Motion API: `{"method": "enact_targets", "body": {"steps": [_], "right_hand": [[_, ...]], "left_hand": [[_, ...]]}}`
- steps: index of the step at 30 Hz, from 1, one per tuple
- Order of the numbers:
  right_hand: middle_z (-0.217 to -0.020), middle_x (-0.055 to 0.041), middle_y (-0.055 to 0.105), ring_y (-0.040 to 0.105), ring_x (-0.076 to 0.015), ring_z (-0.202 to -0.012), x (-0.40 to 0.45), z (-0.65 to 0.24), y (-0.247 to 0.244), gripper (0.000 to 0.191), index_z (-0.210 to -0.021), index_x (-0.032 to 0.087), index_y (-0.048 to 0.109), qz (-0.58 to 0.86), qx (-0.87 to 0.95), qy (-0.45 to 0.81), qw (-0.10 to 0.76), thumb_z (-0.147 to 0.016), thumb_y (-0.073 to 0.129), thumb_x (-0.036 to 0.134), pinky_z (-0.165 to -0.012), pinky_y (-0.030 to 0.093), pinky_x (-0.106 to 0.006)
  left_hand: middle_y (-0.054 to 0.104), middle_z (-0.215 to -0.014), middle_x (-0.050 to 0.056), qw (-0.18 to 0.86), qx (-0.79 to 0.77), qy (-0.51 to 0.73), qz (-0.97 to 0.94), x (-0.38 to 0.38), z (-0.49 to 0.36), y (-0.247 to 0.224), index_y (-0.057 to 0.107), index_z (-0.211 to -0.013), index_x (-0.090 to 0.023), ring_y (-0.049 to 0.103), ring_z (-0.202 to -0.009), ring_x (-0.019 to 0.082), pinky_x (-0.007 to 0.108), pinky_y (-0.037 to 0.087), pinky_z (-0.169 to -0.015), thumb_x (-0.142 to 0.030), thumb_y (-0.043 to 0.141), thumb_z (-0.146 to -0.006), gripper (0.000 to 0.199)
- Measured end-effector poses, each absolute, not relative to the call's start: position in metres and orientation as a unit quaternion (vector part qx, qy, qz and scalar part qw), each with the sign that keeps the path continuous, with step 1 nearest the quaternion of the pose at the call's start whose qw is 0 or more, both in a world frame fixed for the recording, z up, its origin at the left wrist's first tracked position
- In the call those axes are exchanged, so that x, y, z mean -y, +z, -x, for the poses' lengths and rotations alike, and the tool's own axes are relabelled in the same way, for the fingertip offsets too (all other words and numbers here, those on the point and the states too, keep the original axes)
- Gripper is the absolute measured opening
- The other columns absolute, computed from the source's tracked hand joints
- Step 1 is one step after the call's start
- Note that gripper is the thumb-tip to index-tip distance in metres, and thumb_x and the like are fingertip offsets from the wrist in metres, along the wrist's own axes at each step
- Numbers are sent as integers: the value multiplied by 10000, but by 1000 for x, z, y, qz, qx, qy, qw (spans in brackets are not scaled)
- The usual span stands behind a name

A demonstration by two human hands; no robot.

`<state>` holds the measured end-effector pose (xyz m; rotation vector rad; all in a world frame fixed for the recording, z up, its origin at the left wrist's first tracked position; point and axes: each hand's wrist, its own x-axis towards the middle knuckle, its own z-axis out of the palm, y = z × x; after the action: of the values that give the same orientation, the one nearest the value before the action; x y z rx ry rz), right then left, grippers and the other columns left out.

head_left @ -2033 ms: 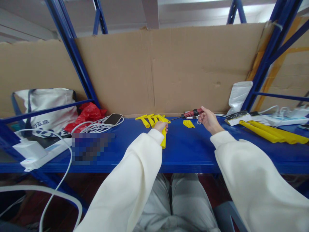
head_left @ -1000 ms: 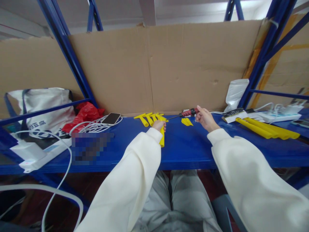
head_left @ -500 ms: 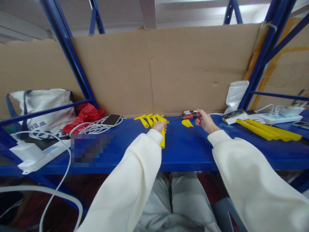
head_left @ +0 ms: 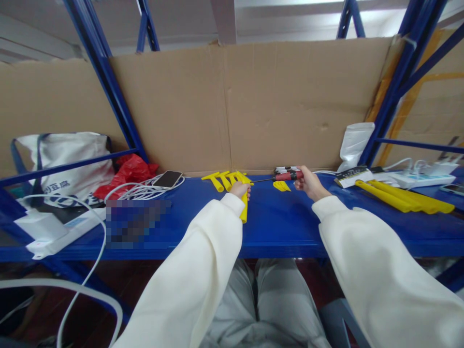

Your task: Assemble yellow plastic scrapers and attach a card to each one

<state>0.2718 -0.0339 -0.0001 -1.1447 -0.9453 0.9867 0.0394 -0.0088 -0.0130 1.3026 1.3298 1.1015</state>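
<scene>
My left hand (head_left: pixel 239 190) is closed around a yellow T-shaped piece with a tubular handle (head_left: pixel 244 212), whose lower end sticks out below the fingers. In my right hand (head_left: pixel 308 182) is a screwdriver (head_left: pixel 286 176) with a red and black handle, lying level and pointing left. Its thin shaft reaches the top of the yellow piece at my left fingers; the exact contact at the tip is too small to tell. Several similar yellow T-shaped pieces (head_left: pixel 216 183) lie just left of my left hand. Small yellow flat pieces (head_left: pixel 281 185) rest below the screwdriver's handle.
Yellow tubes (head_left: pixel 398 195) and a black-and-white box (head_left: pixel 353 176) lie at the right, near a power strip (head_left: pixel 422 180). Left are a phone (head_left: pixel 168 180), coiled white cable (head_left: pixel 139 192), a red bag (head_left: pixel 130 174) and a cloth bag (head_left: pixel 72 164). Cardboard (head_left: pixel 282 106) stands behind.
</scene>
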Motion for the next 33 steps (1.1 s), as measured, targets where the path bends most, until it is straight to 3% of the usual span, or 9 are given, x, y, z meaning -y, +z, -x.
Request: {"method": "enact_targets", "body": {"steps": [9, 17, 27, 33], "right_hand": [[-422, 24, 492, 452, -101, -356, 42, -264, 6, 237, -697, 198, 501, 529, 384, 438, 617, -912, 513, 295, -383, 373, -202], [-393, 23, 460, 433, -95, -348, 41, -263, 5, 290, -647, 203, 472, 562, 393, 414, 599, -932, 478, 253, -379, 352, -190], [-437, 9, 521, 428, -83, -325, 37, -258, 0, 321, -744, 174, 530, 605, 475, 468, 435, -987, 482, 377, -329, 273, -184], [-561, 2, 623, 476, -64, -379, 41, -263, -10, 293, -762, 164, 595, 572, 606, 447, 324, -804, 770, 396, -337, 333, -156]], "left_hand": [[413, -461, -79, 498, -560, 442, -493, 19, -44, -2, 483, -704, -187, 400, -365, 74, 213, 384, -453, -31, 528, -839, 212], [417, -469, -67, 483, -560, 481, -470, 20, -44, -2, 436, -628, -197, 389, -357, 72, 209, 354, -427, -30, 522, -821, 270], [452, -507, -53, 464, -556, 497, -479, 19, -45, -6, 504, -696, -190, 415, -379, 83, 220, 391, -438, -73, 541, -815, 171], [504, -593, -54, 467, -557, 489, -483, 22, -45, -2, 558, -878, -179, 414, -391, 63, 198, 395, -447, -102, 534, -886, 82]]}}
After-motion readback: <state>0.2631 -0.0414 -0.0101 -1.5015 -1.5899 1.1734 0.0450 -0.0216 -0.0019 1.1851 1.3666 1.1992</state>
